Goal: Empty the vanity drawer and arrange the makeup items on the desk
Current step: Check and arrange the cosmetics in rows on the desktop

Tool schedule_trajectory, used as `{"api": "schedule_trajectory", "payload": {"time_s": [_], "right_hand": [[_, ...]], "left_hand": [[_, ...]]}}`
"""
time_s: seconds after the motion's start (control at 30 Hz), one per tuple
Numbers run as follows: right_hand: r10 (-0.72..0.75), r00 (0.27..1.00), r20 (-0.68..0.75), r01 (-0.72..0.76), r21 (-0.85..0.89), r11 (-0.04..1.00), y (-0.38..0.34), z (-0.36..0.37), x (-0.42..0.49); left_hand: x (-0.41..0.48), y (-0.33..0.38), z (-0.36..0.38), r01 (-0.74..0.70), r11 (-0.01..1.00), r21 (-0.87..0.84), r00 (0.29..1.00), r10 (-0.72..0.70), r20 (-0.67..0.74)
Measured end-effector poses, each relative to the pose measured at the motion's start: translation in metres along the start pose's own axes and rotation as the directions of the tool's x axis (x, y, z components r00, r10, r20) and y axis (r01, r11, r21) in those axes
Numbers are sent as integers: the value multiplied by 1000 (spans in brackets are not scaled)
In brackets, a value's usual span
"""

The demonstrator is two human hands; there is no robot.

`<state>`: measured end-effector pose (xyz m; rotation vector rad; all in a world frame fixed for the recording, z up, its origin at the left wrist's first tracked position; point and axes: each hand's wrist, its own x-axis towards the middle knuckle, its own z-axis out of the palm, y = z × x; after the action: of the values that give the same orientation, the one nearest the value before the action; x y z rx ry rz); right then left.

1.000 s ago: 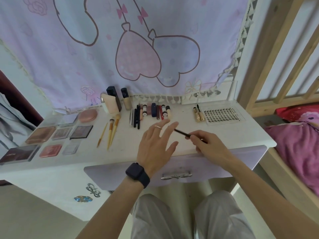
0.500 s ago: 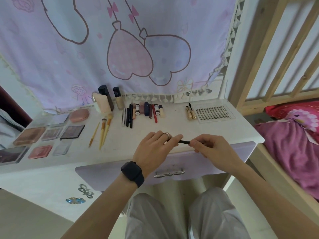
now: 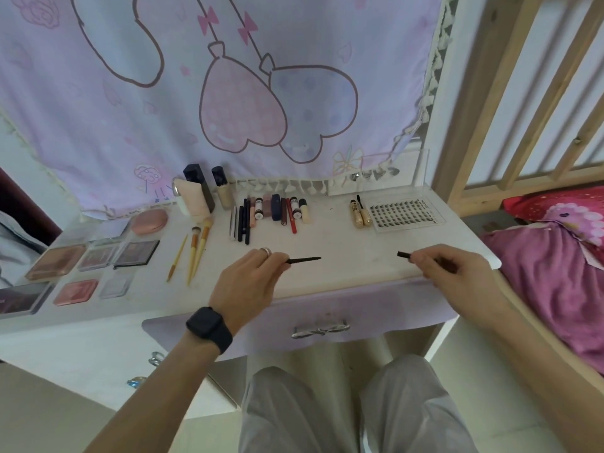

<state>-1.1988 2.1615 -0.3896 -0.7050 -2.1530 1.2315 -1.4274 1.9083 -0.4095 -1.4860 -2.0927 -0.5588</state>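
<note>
mid-frame over the desk (image 3: 343, 243), left hand (image 3: 251, 279) pinches a thin black wand (image 3: 305, 259); well apart, right hand (image 3: 454, 273) grips its black tube (image 3: 403, 255).

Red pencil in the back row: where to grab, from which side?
Pinch the thin red pencil at its near end, from above on the front side of the white desk. It lies flat, front to back, and that end pokes out past the small tubes packed beside it, so only there fingers likely fit either side.
</note>
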Motion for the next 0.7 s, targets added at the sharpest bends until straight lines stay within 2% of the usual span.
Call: {"api": "schedule_trajectory", "payload": {"time_s": [0.03,0.1,0.17,0.27,0.4,0.53,0.6,0.7], "right_hand": [[10,1000,-3,-10,37,999,1,0,0],[20,999,31,-24,156,987,-4,9,-1],[25,998,62,-40,257,966,-7,21,-3],[35,997,74,-58,334,941,-6,32,-3],[73,994,84,-98,354,930,-6,40,-1],[114,988,107,-145,362,921,-4,44,5],[127,985,114,-160,354,921,-4,47,9],[118,990,72,-134,294,946,-3,50,18]], "left_hand": [[1,-2,-1,34,999,-5,999,-33,9],[7,7,1,190,975,-113,982,-187,36],[12,16,8,360,888,-287,933,-351,85],[15,25,17,485,753,-444,865,-489,116],[25,34,21,647,451,-615,704,-662,255],[36,35,26,674,209,-709,598,-718,356],[42,36,30,686,166,-708,574,-722,387],[55,39,39,731,220,-645,572,-714,405]]}}
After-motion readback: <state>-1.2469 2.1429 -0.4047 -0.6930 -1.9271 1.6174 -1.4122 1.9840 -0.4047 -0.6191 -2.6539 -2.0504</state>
